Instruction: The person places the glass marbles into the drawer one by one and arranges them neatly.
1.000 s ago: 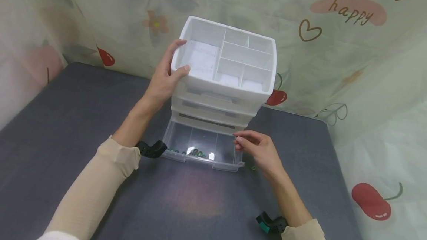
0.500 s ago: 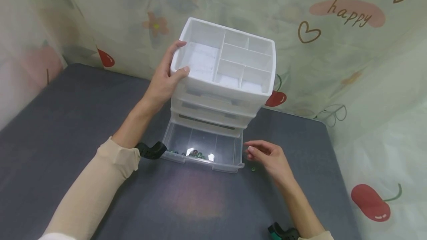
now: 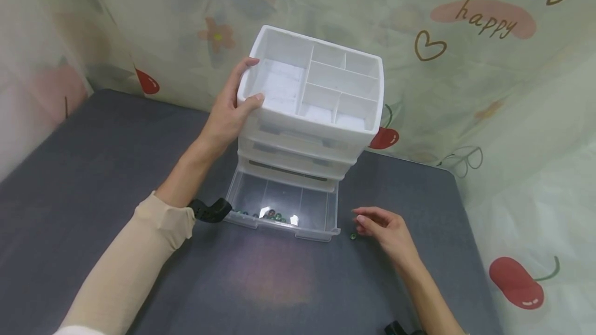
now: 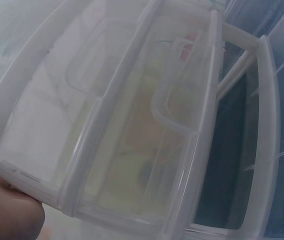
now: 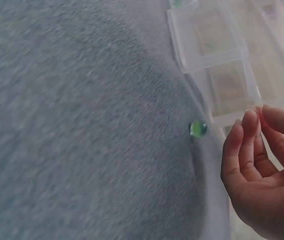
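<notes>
A white plastic drawer organizer (image 3: pixel 321 128) stands tilted-looking on the table, its lowest clear drawer (image 3: pixel 307 206) pulled out. Several green and dark marbles (image 3: pixel 274 215) lie along that drawer's front. My left hand (image 3: pixel 228 115) grips the organizer's upper left rim, thumb over the front edge; part of it shows at the lower left of the left wrist view. To the right of the drawer my right hand (image 3: pixel 388 234) hovers, fingers loosely bent, with nothing visible between them. A single green marble (image 5: pixel 198 129) lies on the table just beside its fingertips.
The organizer's top tray has a large compartment (image 3: pixel 279 81) and several small ones. Upper drawers (image 4: pixel 147 120) are closed. A dark grey cloth (image 3: pixel 139 169) covers the table, and a patterned curtain (image 3: pixel 465 92) hangs behind and at the sides.
My right hand has moved from over the drawer's right edge rightward and nearer to me, down beside the loose marble. The left hand keeps its grip on the organizer.
</notes>
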Motion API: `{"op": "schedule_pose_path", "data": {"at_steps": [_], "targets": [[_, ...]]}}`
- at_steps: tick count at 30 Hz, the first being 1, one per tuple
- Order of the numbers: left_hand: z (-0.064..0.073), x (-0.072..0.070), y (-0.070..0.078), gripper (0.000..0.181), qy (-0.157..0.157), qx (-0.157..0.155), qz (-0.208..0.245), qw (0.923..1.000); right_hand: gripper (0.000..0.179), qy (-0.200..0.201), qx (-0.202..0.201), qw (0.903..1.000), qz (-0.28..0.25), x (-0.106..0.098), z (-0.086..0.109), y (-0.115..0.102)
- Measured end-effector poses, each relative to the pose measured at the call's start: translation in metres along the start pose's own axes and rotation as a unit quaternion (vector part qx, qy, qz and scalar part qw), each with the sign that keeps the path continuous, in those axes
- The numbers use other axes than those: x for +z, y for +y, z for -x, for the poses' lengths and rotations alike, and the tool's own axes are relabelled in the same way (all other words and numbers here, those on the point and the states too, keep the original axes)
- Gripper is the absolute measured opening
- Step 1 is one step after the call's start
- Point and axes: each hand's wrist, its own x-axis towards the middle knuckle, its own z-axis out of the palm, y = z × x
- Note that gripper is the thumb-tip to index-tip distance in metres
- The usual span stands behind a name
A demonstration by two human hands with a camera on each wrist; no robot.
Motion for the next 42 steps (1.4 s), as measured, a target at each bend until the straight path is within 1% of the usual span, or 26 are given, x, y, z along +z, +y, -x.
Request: {"op": "schedule_pose_path", "data": {"at_steps": [6,9,18,24,28,32,36,42], "targets": [[0.000,-0.001,-0.001,0.052,0.001,-0.001,-0.002,1.0000,0.037,0.010,0.041,0.9990,-0.012,-0.002,0.007,0.000],[0.001,-0.001,-0.001,0.052,0.001,0.002,-0.005,1.0000,0.039,0.011,0.055,0.9983,-0.018,-0.002,0.009,0.001],[0.001,-0.001,-0.002,0.052,0.001,0.002,0.001,1.0000,0.035,0.003,0.058,0.9974,-0.042,-0.004,0.013,0.014],[0.001,-0.001,-0.002,0.052,0.002,0.005,-0.001,1.0000,0.033,0.007,0.056,0.9979,-0.031,-0.005,0.014,0.021],[0.001,-0.001,-0.002,0.052,0.002,0.007,-0.004,1.0000,0.031,0.009,0.066,0.9974,-0.026,-0.006,0.014,0.025],[0.000,-0.001,-0.002,0.052,0.002,0.004,-0.002,1.0000,0.030,0.006,0.076,0.9971,-0.005,-0.006,0.013,0.026],[0.000,-0.001,-0.002,0.052,0.003,0.003,-0.002,1.0000,0.029,-0.006,0.087,0.9961,0.012,-0.007,0.012,0.025],[0.000,0.000,-0.001,0.052,0.003,0.007,-0.007,1.0000,0.033,-0.052,0.091,0.9941,0.026,-0.012,0.010,0.019]]}}
